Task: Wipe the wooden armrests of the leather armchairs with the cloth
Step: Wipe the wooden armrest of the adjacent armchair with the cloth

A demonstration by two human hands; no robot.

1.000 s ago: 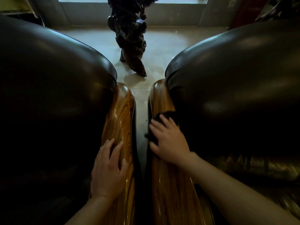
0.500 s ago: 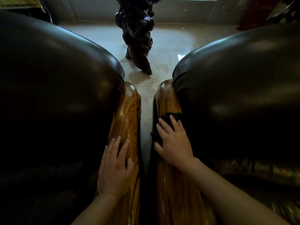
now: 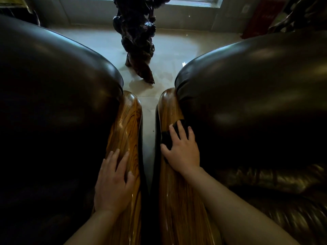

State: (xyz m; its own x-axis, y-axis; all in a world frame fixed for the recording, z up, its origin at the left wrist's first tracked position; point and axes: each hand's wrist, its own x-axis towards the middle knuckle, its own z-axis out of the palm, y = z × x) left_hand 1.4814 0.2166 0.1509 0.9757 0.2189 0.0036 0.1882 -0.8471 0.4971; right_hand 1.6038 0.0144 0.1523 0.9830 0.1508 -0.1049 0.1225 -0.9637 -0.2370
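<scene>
Two dark leather armchairs stand side by side, each with a glossy striped wooden armrest facing the narrow gap between them. My left hand [image 3: 113, 181] lies flat, fingers spread, on the left armrest [image 3: 127, 128] and holds nothing. My right hand [image 3: 182, 149] presses a dark cloth [image 3: 168, 138] onto the right armrest [image 3: 168, 110], about midway along it, right beside the leather back [image 3: 247, 103]. Most of the cloth is hidden under my palm and fingers.
A tall dark gnarled wood carving [image 3: 138, 41] stands on the pale tiled floor [image 3: 177, 50] beyond the gap. The left chair's leather back [image 3: 53, 94] bulges over its armrest. A wall with a window ledge [image 3: 185, 13] runs along the far side.
My right hand has pushed the cloth a little further up the right armrest. The left hand stays flat on the left armrest. The view has shifted slightly.
</scene>
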